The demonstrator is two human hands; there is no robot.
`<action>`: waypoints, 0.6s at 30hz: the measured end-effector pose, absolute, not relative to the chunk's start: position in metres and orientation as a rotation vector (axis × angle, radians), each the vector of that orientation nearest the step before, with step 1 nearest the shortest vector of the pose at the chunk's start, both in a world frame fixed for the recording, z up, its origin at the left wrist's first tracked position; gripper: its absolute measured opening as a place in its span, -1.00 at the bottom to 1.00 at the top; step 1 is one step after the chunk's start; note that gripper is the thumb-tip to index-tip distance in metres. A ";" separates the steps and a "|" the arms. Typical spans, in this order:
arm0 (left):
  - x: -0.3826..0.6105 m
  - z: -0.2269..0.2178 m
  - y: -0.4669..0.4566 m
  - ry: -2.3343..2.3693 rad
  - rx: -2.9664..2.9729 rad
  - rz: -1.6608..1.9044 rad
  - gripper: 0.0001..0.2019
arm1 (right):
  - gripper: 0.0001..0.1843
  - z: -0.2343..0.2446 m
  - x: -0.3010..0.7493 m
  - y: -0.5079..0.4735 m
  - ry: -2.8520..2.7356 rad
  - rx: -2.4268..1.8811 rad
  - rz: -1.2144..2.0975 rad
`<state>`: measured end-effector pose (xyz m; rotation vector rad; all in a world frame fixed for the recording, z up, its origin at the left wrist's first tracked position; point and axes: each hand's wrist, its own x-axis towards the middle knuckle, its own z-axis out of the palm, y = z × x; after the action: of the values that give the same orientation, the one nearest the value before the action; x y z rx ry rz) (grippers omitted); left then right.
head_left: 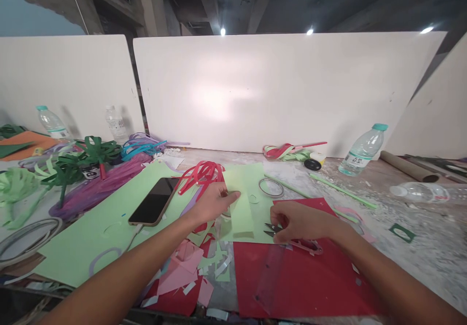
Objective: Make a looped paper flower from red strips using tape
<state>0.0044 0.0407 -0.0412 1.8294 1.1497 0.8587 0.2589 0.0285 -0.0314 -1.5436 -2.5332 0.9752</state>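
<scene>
My left hand (213, 204) is closed at the left edge of a pale yellow-green paper strip (242, 220), its thumb lying on the paper. The strip rests over a light green sheet (260, 213). My right hand (301, 220) is closed on small scissors (308, 248) with pinkish handles. Their dark blades point left, a little apart, just right of the strip and not touching it. Beneath my right hand lies a red sheet (292, 286), with a clear ruler (268, 276) on it. Red paper strips (204, 169) lie looped behind my left hand.
A phone (155, 201) with a cable rests on a large green sheet (98, 240). Tape rings (270, 187), paper scraps (180, 266) and green sticks (345, 191) lie around. Water bottles (365, 150) stand at the back, before a white partition (233, 91). Paper plants (97, 150) are left.
</scene>
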 end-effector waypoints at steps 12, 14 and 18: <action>0.005 -0.045 0.043 1.124 1.786 0.807 -0.73 | -0.69 -0.026 0.249 0.031 -2.125 -1.341 1.278; 0.004 -0.045 0.043 1.140 1.796 0.810 -0.70 | -0.62 -0.023 0.252 0.031 -1.994 -1.431 1.281; 0.003 -0.042 0.042 1.107 1.809 0.807 -0.68 | -0.55 -0.020 0.257 0.030 -1.912 -1.423 1.303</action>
<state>0.0033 0.0418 -0.0421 1.8090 1.1070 0.8070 0.2573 0.0295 -0.0204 -1.4231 -1.9118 1.3028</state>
